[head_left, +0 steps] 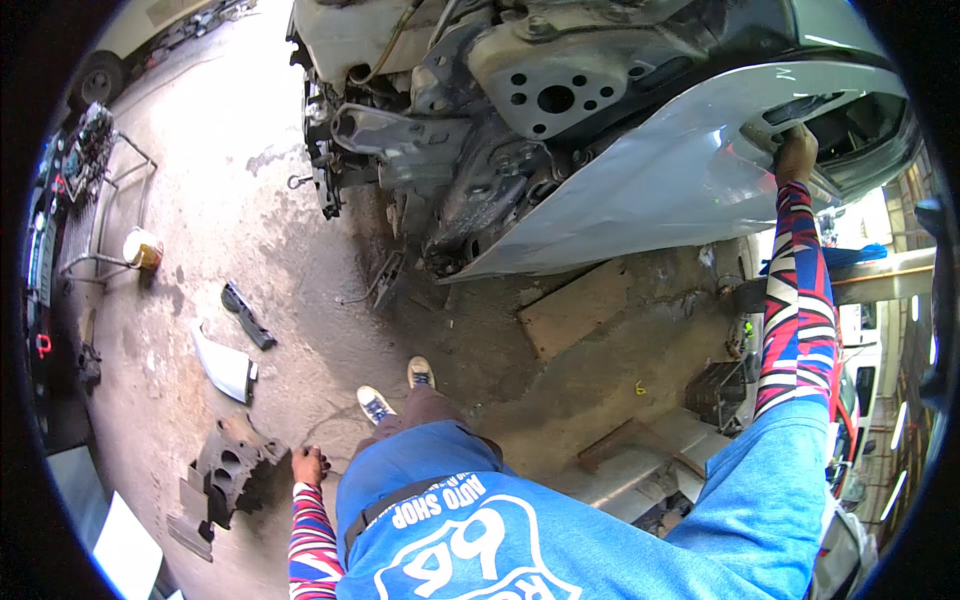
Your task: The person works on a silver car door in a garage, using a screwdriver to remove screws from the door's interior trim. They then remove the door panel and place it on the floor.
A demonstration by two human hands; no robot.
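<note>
My right arm reaches out to a silver-blue car door (660,170) on a partly stripped car. At the window opening, my right hand (797,155) is closed on the door's edge, with most of its fingertips hidden. My left hand (310,465) hangs low by my side, fingers curled in; anything inside them is too small to make out. Close to it on the floor lies a rusty metal engine block (235,470). Ahead of me, the car's front end (550,85) shows bare grey metal with several round holes.
On the floor at left lie a white curved panel (222,362) and a black plastic part (247,315). Farther left, a bucket (143,248) stands beside a metal-framed rack (100,225). A flat brown board (575,308) lies under the door, near a dark crate (716,392).
</note>
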